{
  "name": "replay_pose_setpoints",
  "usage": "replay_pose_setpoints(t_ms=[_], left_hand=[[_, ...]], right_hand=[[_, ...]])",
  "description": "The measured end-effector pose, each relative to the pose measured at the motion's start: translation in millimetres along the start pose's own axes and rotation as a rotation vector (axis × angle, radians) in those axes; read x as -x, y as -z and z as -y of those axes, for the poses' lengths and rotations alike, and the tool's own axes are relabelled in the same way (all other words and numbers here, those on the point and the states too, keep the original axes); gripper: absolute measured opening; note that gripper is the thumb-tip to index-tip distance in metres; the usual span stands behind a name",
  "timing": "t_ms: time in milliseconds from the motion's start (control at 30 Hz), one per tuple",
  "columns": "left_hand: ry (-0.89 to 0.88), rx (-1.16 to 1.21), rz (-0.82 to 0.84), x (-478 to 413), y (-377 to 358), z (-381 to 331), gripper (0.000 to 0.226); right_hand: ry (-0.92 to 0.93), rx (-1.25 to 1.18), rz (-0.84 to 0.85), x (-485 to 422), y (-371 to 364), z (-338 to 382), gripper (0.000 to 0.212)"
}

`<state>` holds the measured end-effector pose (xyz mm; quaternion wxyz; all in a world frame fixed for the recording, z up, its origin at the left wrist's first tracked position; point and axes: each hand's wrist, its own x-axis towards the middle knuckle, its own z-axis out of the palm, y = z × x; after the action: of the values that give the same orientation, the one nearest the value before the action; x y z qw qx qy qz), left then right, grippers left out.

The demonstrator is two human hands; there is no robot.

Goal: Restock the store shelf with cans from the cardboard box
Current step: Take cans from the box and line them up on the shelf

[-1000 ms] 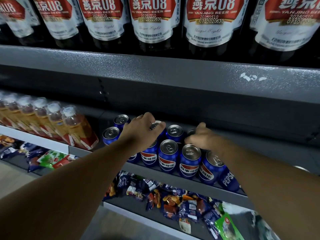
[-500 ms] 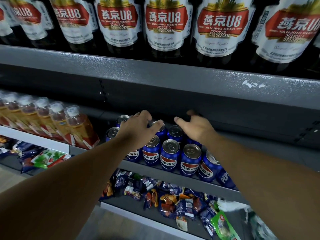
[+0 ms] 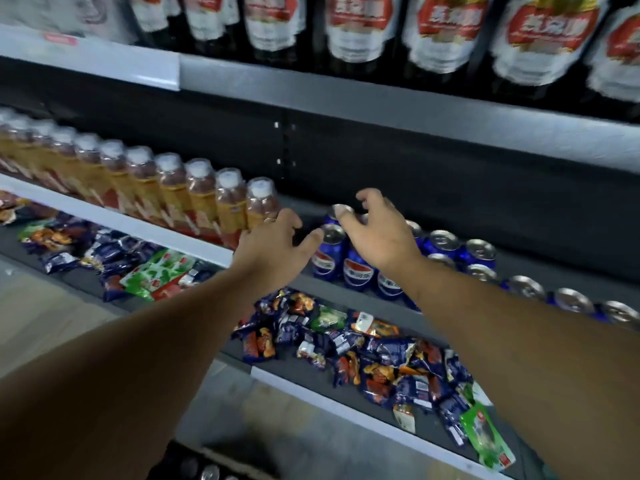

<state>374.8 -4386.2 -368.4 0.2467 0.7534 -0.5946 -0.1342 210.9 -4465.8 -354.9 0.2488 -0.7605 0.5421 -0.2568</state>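
Under the fingers [image 3: 371, 196] of the right hand [image 3: 379, 237] stand blue cans [image 3: 327, 259].

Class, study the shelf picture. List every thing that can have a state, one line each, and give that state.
left hand, fingers spread, holding nothing
right hand, fingers loosely bent above the cans, holding nothing
blue cans, upright, unopened, standing together
orange drink bottles, upright, capped, in a row
beer bottles, upright, blurred
snack packets, lying loose in heaps
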Motion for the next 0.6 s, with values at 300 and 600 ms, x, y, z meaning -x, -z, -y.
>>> replay_pose_setpoints(t_ms=[300,600], left_hand=[[0.071,-0.004,-0.003,76,14,193,0.04],[0.289,0.026,0.097,176,-67,360,0.047]], right_hand=[[0.1,-0.122,0.148,74,-196,101,0.045],[-0.004,-0.142,0.305,164,-386,71,0.043]])
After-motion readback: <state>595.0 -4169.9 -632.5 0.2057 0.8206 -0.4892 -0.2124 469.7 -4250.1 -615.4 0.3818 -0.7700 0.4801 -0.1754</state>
